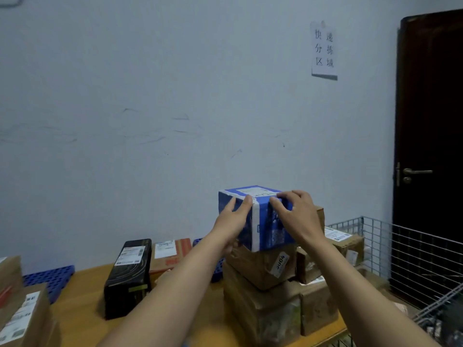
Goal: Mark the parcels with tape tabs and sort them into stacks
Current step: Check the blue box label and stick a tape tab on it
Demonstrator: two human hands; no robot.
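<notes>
The blue parcel [266, 222] sits atop a stack of brown cardboard boxes [261, 270] at the right end of the wooden table [80, 296]. It is nearly cubic, with no clear long axis, and is turned so that one vertical corner faces the camera. Its glossy printed skin is crossed by a white tape band [255, 227] running down the near side and over the top, where a white label lies. The left hand [231, 219] presses its straight fingers flat against the left face. The right hand [297, 214] grips the right face, its fingers hooked over the top edge.
</notes>
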